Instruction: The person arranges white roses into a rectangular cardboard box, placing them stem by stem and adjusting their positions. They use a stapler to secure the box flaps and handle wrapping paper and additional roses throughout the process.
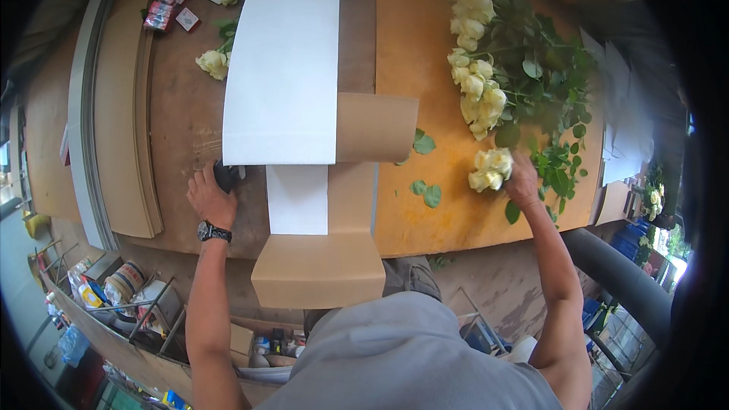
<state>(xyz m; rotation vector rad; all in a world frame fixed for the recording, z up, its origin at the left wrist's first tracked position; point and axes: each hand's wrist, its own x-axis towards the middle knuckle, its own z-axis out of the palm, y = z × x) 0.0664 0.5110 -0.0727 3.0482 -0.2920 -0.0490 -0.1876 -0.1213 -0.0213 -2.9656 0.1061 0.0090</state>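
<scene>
My left hand (212, 196), with a watch on its wrist, is closed around a black tool (228, 175) whose kind I cannot tell, left of the cardboard. My right hand (521, 180) holds a small bunch of cream roses (491, 169) low over the orange tabletop (438, 216). Beyond it lies a large heap of cream roses (475, 88) with leafy stems pointing right. A long white sheet (282, 62) lies over folded brown cardboard (376, 128), whose near flap (319, 270) overhangs the table's front edge. Loose rose leaves (426, 192) lie between cardboard and roses.
Stacked cardboard sheets (122, 108) and white boards (85, 114) stand at the left. Small red-and-white boxes (159, 14) and single roses (213, 64) lie at the back left. White paper (626, 119) is at the far right. A shelf below the table holds a tub (126, 278) and packages.
</scene>
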